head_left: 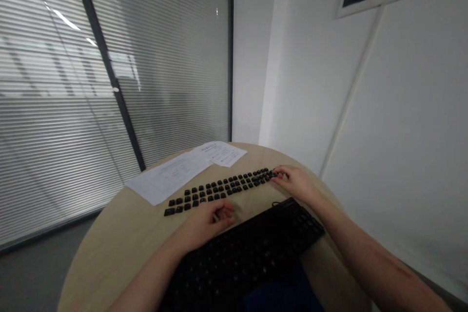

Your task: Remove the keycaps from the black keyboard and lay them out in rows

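Observation:
Loose black keycaps lie in several long rows across the round wooden table. My right hand is at the far right end of these rows, its thumb and fingertips closing around a small black keycap. My left hand hovers between the rows and the keyboard, fingers loosely curled and thumb apart; I make out nothing held in it. Below both hands sits a black keyboard, tilted across the near side of the table, its top surface dark and partly covered by my left forearm.
Printed paper sheets lie behind the keycap rows on the table. A short cable loop shows at the keyboard's back edge. Dark blue cloth is at the bottom. Blinds behind glass and a white wall surround the table.

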### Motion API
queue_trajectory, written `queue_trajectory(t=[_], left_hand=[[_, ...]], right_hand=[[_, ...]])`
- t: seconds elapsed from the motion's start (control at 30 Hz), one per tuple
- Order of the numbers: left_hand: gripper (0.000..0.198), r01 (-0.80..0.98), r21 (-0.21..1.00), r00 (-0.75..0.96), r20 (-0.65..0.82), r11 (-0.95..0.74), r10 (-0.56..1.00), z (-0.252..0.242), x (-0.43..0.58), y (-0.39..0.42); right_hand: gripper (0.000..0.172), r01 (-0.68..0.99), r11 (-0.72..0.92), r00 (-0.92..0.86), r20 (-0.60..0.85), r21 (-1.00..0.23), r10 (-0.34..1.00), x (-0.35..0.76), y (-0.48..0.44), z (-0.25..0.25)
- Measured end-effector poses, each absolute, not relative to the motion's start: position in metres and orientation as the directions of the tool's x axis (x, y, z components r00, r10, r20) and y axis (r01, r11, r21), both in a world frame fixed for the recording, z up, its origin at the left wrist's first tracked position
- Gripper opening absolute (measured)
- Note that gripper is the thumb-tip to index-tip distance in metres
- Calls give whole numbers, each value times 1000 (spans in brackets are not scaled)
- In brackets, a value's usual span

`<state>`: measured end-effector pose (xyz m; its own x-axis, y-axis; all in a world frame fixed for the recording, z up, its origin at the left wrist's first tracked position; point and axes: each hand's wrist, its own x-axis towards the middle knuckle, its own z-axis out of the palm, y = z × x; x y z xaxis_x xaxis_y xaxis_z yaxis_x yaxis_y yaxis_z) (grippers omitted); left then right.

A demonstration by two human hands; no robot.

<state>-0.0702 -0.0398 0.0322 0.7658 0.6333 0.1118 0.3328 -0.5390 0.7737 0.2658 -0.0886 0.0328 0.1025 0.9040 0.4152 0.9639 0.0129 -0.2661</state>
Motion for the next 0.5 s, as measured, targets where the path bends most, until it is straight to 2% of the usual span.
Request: queue_trajectory(t=[0.07,0.17,0.3,0.5], left_hand=[[24,390,679,793,95,-622,601,36,-71,-39],[25,397,629,823,80,-669,563,40,-72,-39],[24,423,617,818,54,-664,572,39,-72,-40],[26,513,613,785,-52,-601,617,36,-74,-36]], right_hand=[[21,963,-114,195,338,-245,921,311,-73,29],[23,949,-232,287,283,-212,915,358,-54,10],[33,950,-239,288,270,-202,919,380,-35,-23],[35,958,-184,241,265,-220,934,392,-22,-49]])
